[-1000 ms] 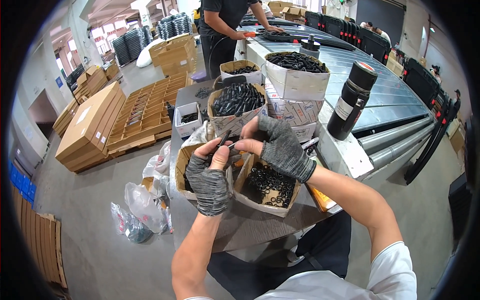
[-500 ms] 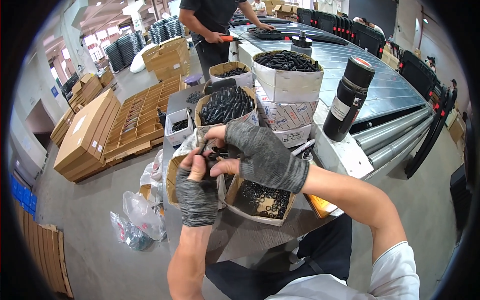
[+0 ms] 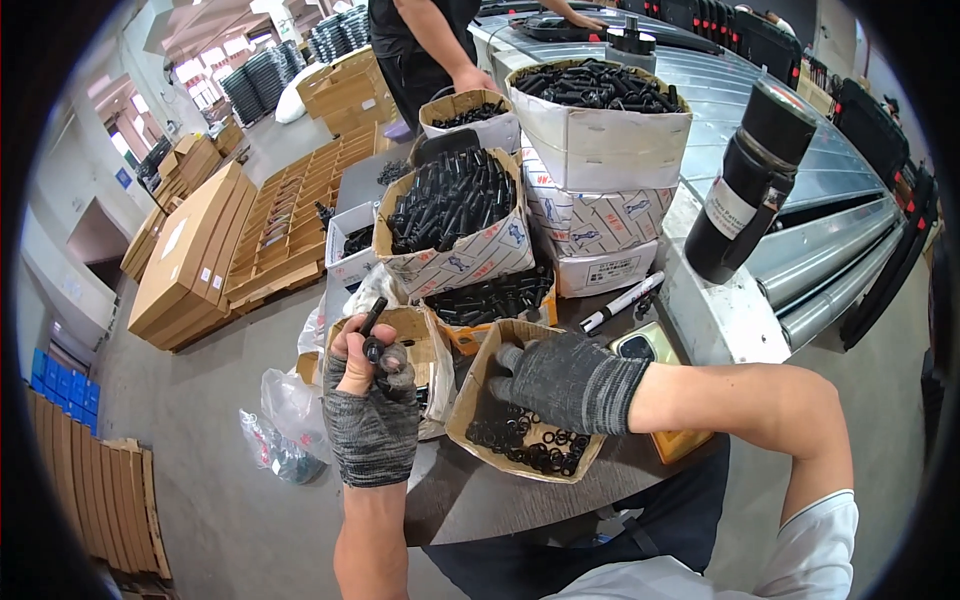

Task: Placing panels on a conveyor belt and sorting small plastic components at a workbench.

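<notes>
Now parting from the left hand (image 3: 370,415) and dipping into the small carton of black rings (image 3: 528,440), right hand (image 3: 565,380) reaching palm-down, fingers (image 3: 510,360) curled into the box, whether pinching a ring impossible to tell. Probably best picking one ring only, keeping the wrist low. Left hand staying raised over the table (image 3: 500,500), thumb up, fingers (image 3: 395,365) clenching a short black rod (image 3: 372,322) just beside the carton.

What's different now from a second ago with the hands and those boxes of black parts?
The hands have parted. The right hand moved away from the left and down into the box of black rings. The left hand kept its small black parts over the other open box. The stacked boxes, marker and flask stayed put.
</notes>
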Demonstrator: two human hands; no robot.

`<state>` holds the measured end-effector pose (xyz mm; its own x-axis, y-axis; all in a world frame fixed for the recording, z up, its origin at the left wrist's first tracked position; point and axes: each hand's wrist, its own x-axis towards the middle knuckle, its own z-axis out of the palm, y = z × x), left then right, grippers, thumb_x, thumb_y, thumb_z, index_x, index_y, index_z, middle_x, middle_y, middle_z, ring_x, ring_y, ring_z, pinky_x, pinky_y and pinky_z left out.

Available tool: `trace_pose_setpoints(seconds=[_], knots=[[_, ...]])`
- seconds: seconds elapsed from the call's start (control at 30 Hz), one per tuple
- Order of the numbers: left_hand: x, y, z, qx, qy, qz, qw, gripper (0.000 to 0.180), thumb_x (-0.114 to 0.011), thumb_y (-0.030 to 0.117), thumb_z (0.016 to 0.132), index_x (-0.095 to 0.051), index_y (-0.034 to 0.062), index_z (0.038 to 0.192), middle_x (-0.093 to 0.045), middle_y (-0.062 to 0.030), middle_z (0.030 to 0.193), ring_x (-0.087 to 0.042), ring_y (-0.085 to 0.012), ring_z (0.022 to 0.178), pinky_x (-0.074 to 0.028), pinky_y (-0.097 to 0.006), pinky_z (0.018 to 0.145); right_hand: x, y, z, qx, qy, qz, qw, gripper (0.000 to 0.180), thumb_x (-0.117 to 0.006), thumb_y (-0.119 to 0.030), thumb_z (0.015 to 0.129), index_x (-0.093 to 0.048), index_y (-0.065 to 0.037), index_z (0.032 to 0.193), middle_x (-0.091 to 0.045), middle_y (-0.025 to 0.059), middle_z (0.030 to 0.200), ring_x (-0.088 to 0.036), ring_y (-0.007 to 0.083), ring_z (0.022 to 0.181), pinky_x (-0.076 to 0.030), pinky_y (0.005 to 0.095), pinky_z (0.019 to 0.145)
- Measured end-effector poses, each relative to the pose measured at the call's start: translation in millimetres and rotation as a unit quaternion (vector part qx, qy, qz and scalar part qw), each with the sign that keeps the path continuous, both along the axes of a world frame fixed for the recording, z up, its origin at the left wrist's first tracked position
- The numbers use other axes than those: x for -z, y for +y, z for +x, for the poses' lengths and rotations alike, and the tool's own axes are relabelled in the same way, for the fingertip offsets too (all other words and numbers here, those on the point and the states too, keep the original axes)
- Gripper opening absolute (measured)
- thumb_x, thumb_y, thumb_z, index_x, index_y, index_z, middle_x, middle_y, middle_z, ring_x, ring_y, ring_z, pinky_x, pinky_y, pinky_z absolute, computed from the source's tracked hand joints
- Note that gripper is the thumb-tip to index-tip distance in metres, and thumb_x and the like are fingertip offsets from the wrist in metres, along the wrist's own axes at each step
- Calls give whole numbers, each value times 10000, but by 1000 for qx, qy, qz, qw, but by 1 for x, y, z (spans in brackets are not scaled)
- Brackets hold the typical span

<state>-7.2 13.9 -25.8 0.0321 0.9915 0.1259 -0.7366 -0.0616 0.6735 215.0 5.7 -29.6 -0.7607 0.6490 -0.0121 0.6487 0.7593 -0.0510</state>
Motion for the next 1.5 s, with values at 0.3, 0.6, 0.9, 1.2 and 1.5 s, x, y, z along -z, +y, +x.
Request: trace_pose_setpoints(seconds=[0.3,0.6,0.9,1.2,1.5], knots=[[-6,-6,1,-23,42,28,998,259,-574,196,969,-556,34,1170,-619,-91,940,-550,-136,716,-498,-208,651,-37,-5,25,-75,63,-19,995,180,-548,-92,842,-672,-28,955,-668,158,920,-682,317,844,-559,401,713],[-6,-7,4,-8,52,37,998,268,-599,203,956,-559,40,1164,-633,-100,915,-556,-136,699,-481,-225,630,18,6,-15,-88,70,-146,983,286,-597,-103,814,-642,-113,1096,-597,115,1056,-660,302,885,-547,413,733],[-7,-7,7,-9,97,37,995,271,-626,204,939,-573,33,1143,-649,-101,934,-574,-141,709,-492,-245,644,0,18,-2,-47,96,-232,967,184,-598,-105,827,-670,-76,995,-644,114,869,-629,312,891,-479,401,778],[-5,-10,9,21,79,37,996,213,-630,127,929,-585,16,1105,-680,-114,945,-633,-161,802,-528,-277,733,-47,6,24,78,333,-364,866,213,-659,-190,862,-686,-6,965,-707,80,873,-662,135,834,-511,276,791],[-5,-17,19,5,92,48,995,217,-637,119,924,-578,8,1101,-682,-128,983,-649,-182,855,-533,-296,786,-80,-15,-4,144,516,-323,780,221,-676,-165,890,-623,-15,1044,-662,41,951,-626,108,901,-519,271,793]])
